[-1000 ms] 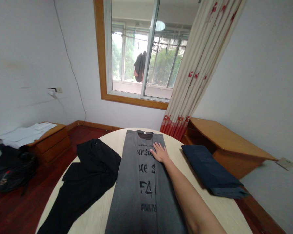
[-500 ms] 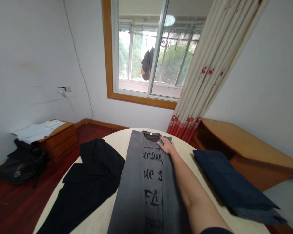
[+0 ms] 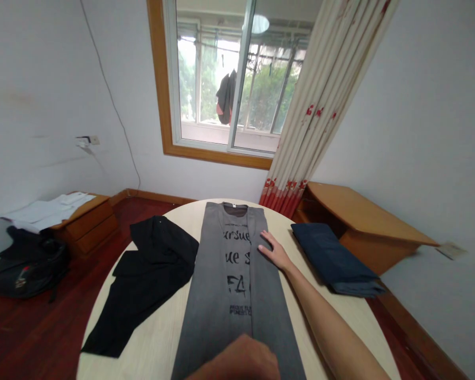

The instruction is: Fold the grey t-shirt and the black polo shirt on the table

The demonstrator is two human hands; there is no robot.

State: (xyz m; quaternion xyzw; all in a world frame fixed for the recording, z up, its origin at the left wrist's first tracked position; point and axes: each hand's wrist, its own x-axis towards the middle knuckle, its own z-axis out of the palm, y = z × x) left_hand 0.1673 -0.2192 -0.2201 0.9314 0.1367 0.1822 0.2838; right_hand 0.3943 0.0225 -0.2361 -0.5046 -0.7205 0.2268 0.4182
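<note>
A grey T-shirt (image 3: 237,269) with black lettering lies lengthwise on the round table (image 3: 154,338), its collar at the far end and both sides turned in over the front. My right hand (image 3: 275,252) rests on the shirt's right folded side below the shoulder, fingers spread, holding nothing. Low in the view, my left hand (image 3: 243,361) is over the near part of the shirt, its back towards me; its fingers are hidden. Left of the shirt, a rumpled black garment (image 3: 154,279) lies on the table. A folded dark blue garment (image 3: 332,258) sits at the right edge.
A wooden desk (image 3: 364,211) stands beyond the table on the right. At left are a small wooden cabinet (image 3: 93,227) with papers (image 3: 47,208) on top and a black bag (image 3: 27,264) on the floor. A curtain (image 3: 301,126) hangs by the window.
My right hand has slid from the shirt's right shoulder down along its side towards me. My left hand has come into view at the bottom. The camera view has shifted right.
</note>
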